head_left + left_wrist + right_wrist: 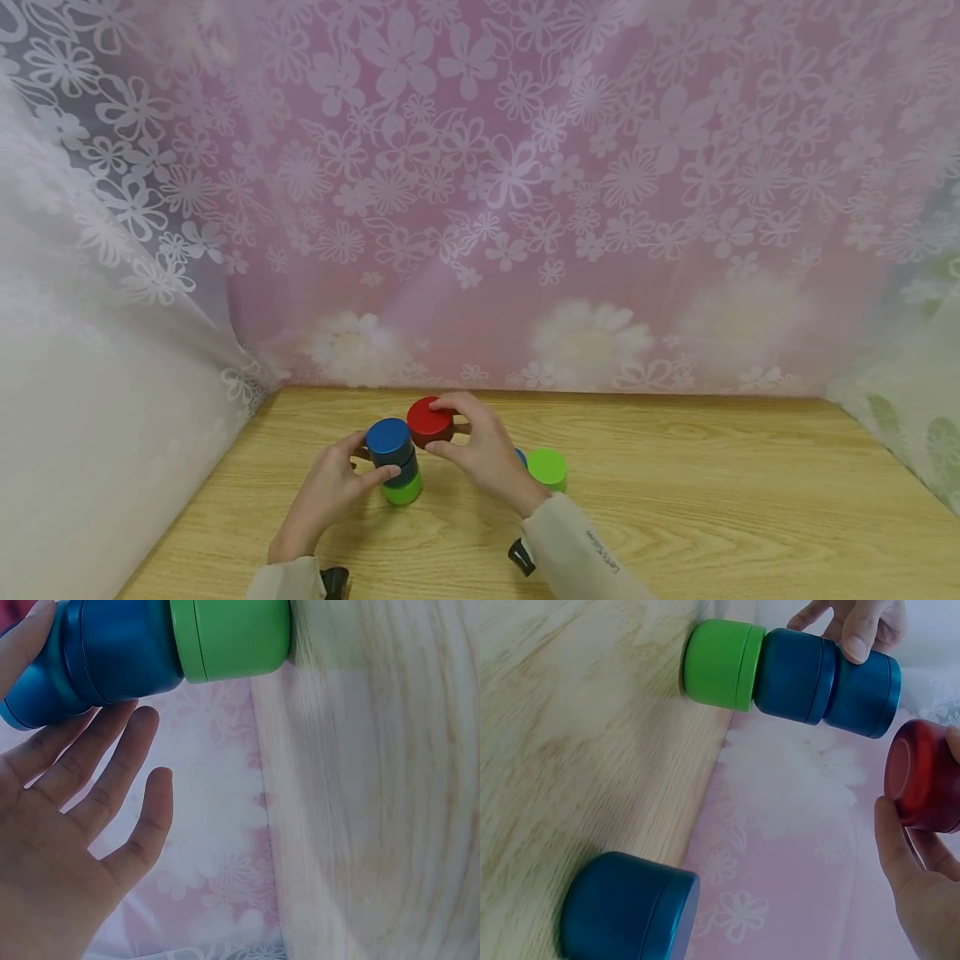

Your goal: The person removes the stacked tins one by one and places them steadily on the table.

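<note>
A stack of small lidded tins stands on the wooden table (675,500): a green tin (718,664) at the bottom, a blue tin (791,673) in the middle and another blue tin (389,437) on top. My left hand (328,486) holds the upper part of this stack, thumb on one side and fingers on the other; the little finger stands free in the left wrist view. My right hand (487,454) grips a red tin (430,418) between thumb and fingers. That red tin is held up beside the top blue tin, apart from it in the right wrist view.
Right of the stack, a second green tin (547,468) and one more blue tin (622,906) stand on the table, the blue one mostly behind my right hand in the head view. A pink flowered curtain (487,208) hangs along the back edge.
</note>
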Tool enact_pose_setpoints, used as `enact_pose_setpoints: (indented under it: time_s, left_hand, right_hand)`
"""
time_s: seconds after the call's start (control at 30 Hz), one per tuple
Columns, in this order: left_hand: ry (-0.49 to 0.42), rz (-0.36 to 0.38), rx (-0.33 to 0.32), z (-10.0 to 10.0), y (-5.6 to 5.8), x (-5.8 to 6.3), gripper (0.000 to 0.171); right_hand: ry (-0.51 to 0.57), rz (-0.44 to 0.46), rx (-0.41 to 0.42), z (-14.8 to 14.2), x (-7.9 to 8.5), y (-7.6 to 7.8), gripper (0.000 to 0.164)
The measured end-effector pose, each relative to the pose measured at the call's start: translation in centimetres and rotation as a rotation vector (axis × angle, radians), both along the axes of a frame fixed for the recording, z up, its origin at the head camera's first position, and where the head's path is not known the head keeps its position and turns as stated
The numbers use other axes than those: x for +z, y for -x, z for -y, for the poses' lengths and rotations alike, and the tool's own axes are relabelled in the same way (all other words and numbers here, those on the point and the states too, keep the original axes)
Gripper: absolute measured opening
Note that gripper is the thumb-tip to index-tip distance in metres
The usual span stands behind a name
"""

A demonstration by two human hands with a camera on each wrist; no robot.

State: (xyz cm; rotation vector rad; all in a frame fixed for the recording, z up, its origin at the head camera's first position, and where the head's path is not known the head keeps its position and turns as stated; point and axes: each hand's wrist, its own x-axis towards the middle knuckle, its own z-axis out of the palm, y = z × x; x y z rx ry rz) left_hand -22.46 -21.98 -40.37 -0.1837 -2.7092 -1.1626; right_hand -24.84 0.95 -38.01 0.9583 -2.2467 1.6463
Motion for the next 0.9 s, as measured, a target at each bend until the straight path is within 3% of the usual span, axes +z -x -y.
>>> enact_pose_setpoints:
  time_s: [0.3, 0.9]
  left_hand:
    - [0.005, 0.003, -0.001, -0.1, 0.2, -0.1, 0.052]
    - [0.004, -0.004, 0.005, -0.1, 0.0, 0.0, 0.054]
  right_hand:
    - [-0.002, -0.044, -0.013, -1.0, -0.1, -0.3, 0.045]
    - [-0.007, 0.001, -0.043, -3.3, -0.5, -0.3, 0.046]
